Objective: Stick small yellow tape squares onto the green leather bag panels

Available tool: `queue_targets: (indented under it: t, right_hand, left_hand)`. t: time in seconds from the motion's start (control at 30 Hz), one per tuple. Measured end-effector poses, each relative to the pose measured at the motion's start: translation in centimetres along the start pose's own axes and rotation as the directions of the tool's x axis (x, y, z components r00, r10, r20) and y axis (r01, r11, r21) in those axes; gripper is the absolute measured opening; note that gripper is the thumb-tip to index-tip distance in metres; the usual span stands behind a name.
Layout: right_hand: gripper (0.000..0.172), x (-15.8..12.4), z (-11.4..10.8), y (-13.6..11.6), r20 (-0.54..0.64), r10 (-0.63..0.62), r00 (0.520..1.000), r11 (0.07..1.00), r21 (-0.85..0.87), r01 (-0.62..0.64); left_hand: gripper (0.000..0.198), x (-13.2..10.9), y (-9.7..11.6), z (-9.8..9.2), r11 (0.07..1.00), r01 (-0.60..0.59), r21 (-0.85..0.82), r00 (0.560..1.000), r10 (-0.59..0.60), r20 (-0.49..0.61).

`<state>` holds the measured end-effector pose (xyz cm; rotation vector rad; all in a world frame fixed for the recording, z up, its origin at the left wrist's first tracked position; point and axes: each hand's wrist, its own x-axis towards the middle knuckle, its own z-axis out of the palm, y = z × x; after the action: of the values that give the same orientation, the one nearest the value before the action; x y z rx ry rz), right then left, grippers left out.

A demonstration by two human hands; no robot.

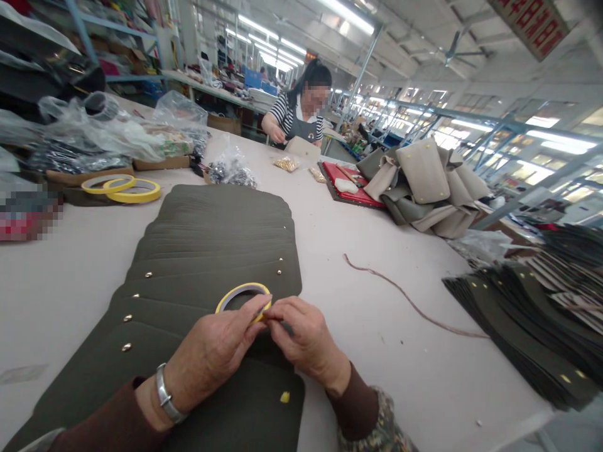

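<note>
Between my hands is a roll of yellow tape [244, 287], held above the dark olive panels. My left hand [214, 345] grips its near rim, thumb and fingers pressed together. Close against it, my right hand [304, 336] pinches at the roll's right edge; whatever small bit lies in its fingertips is hidden. Beneath both hands spreads an overlapping row of dark olive panels [217, 238], several with shiny metal studs [127, 318]. A small yellow piece of tape [285, 397] sits on the nearest panel.
Two more yellow tape rolls [134, 191] lie at left by plastic bags [117, 135]. A brown cord [405, 295] runs across the table. Right are stacked dark strips [522, 326], beige bag pieces [424, 172] and a red tray [348, 182]. A co-worker [301, 110] sits opposite.
</note>
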<state>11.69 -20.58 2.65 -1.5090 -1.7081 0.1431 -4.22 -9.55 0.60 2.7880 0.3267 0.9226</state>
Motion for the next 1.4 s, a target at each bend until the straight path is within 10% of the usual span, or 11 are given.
queue_targets:
  t: [0.27,0.37,0.5,0.63,0.8,1.13,1.4]
  right_hand:
    - [0.017,-0.2,1.0,-0.2,-0.133,-0.041,0.99,0.984,-0.179,0.017]
    - [0.016,-0.3,1.1,-0.6,-0.163,0.116,0.98,0.987,-0.089,-0.132]
    - [0.011,-0.2,0.6,0.6,-0.058,0.625,0.779,0.744,0.349,-0.571]
    - [0.023,-0.3,-0.5,3.4,0.121,0.765,0.633,0.512,0.483,-0.711]
    - [0.023,-0.7,-0.9,4.4,0.161,0.728,0.666,0.588,0.353,-0.728]
    - [0.015,-0.1,0.1,3.1,0.102,0.452,0.886,0.878,-0.227,-0.422]
    - [0.005,-1.3,-0.3,2.9,-0.025,0.558,0.83,0.82,-0.141,-0.555]
  left_hand:
    - [0.019,0.6,0.7,-0.4,0.988,0.098,-0.121,0.994,-0.093,0.05]
    - [0.024,0.9,1.0,-0.5,0.988,0.102,-0.113,0.993,-0.094,0.075]
    - [0.024,1.0,1.5,-0.3,0.995,0.022,-0.099,1.0,-0.021,0.012]
    - [0.016,0.7,1.2,0.0,0.999,0.025,0.038,0.993,-0.03,0.117]
    - [0.013,0.5,0.5,0.5,0.986,0.011,0.164,0.924,-0.073,0.374]
    - [0.012,0.7,0.5,0.5,0.989,0.048,0.142,0.91,-0.102,0.401]
    - [0.014,0.7,0.3,1.1,0.989,0.082,0.125,0.909,-0.126,0.398]
